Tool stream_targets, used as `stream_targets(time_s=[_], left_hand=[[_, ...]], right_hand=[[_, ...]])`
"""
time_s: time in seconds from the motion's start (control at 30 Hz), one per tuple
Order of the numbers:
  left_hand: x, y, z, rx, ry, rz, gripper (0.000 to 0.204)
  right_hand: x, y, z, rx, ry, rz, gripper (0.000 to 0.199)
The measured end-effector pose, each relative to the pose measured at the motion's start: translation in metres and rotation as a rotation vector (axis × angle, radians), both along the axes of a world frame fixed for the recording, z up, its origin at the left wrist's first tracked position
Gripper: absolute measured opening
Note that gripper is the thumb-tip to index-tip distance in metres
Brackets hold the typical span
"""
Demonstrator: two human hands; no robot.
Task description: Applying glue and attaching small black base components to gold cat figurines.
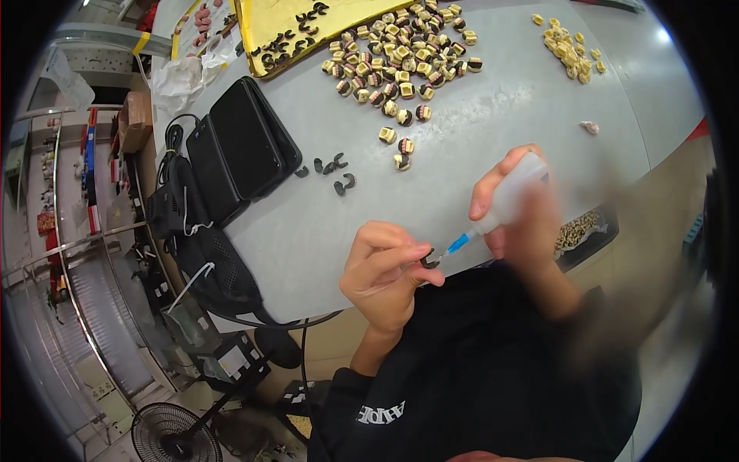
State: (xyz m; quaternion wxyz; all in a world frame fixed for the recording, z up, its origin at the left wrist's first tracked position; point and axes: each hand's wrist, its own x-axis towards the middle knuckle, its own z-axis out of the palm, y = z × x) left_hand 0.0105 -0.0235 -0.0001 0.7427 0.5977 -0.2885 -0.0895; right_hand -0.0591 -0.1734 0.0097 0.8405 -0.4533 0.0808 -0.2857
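Note:
My left hand [382,276] pinches a small black curved piece [429,259] between thumb and fingertips, just past the table's near edge. Wrapped around a translucent white squeeze bottle [508,194] is my right hand [533,235], blurred in part. The bottle tilts down to the left, and its blue needle tip [459,243] points at the black piece, touching or very close to it. Several similar black curved pieces [332,165] lie on the grey table [308,239] beyond my left hand.
Small cream-and-dark pieces with pink bands [404,65] are heaped at the far middle. Cream pieces [571,52] lie far right, near a small pinkish piece [590,127]. A yellow-lined tray [258,23] holds black pieces. Black devices [240,142] and cables line the left; a container of beads [579,232] sits right.

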Motion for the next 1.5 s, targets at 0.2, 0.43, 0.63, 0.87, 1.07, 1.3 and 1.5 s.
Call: stream_targets(time_s=[0.2, 0.43, 0.63, 0.87, 1.07, 1.3, 1.5], left_hand=[[-0.0031, -0.0022, -0.002, 0.052, -0.04, 0.054, 0.033], [-0.0031, -0.0017, -0.0023, 0.067, -0.052, 0.045, 0.033], [-0.0024, -0.0004, -0.0018, 0.084, -0.07, 0.044, 0.034], [-0.0022, 0.0, -0.0023, 0.083, -0.061, 0.045, 0.035], [-0.0023, -0.0008, -0.003, 0.081, -0.071, 0.06, 0.036], [0.0, -0.0001, -0.0043, 0.037, -0.051, 0.024, 0.036], [0.0011, 0.0004, -0.0034, 0.046, -0.069, 0.025, 0.036]], right_hand=[[-0.0003, 0.0006, -0.0013, -0.002, 0.0, 0.009, 0.037], [0.0002, 0.0002, -0.0016, -0.008, -0.013, 0.011, 0.036], [0.0001, 0.0009, -0.0014, -0.015, -0.009, 0.013, 0.036], [-0.0013, -0.0017, -0.0019, -0.043, 0.013, -0.016, 0.036], [-0.0025, -0.0004, 0.0006, -0.064, 0.011, -0.08, 0.037], [-0.001, 0.0042, 0.001, -0.096, -0.011, -0.094, 0.036], [0.0011, 0.0058, 0.0015, -0.122, 0.0, -0.118, 0.035]])
